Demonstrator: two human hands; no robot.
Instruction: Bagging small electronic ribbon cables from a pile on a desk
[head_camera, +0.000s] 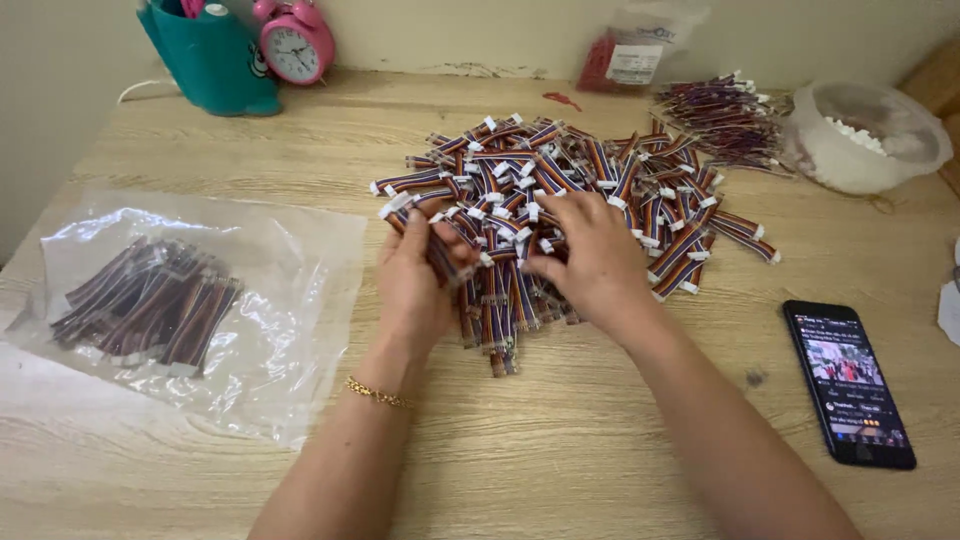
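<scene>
Striped ribbon cables (560, 190) (white plastic plugs) under both hands (510, 270).

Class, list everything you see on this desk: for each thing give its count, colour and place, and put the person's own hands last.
desk: one, light wood, under everything
loose ribbon cables: a large heap, multicoloured with white plugs, centre
bagged cables: one bundle, dark multicoloured, in a clear plastic bag, left
bundled cables: one bunch, dark, back right
bowl: one, translucent white, small white pieces inside, back right
small bag: one, clear with red contents, back against the wall
alarm clock: one, pink, back left
holder: one, teal, back left
phone: one, black, screen lit, right
bracelet: one, gold, left wrist
left hand: gripping a bunch of cables
right hand: fingers in the heap
</scene>
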